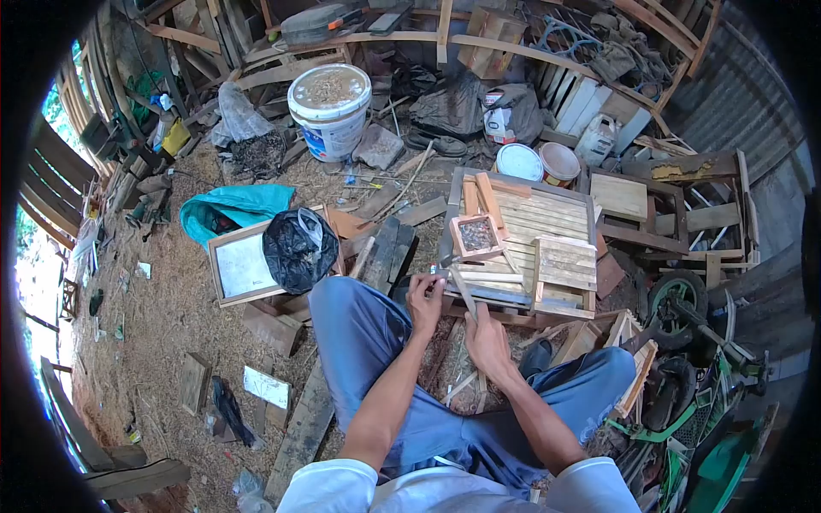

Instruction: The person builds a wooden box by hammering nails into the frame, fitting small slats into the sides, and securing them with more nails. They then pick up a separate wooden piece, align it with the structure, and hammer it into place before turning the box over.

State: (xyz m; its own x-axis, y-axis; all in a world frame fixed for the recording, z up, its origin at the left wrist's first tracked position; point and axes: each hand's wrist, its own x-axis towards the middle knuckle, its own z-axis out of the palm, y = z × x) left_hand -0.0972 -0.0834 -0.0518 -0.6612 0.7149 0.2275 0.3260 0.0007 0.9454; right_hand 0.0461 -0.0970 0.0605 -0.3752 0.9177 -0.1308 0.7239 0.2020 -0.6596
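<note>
My left hand (pixel 425 301) is closed at the near left corner of a slatted wooden panel (pixel 522 211), its fingers on something small I cannot make out. My right hand (pixel 486 340) is wrapped round a thin, flat strip (pixel 463 289) that slants up and left past the panel's near edge. On the panel, a small square wooden box (pixel 476 234) holds many small pieces too tiny to tell. Behind it two short wooden pieces (pixel 489 203) lie crossed. A smaller slatted wooden piece (pixel 565 265) rests at the panel's right side.
A white bucket (pixel 331 128) stands at the back left. Left of the panel are a black plastic bag (pixel 299 246) and a framed board (pixel 244 267). A green-framed bicycle (pixel 684 402) lies at the right. Planks (pixel 310 419) and wood scraps cover the ground.
</note>
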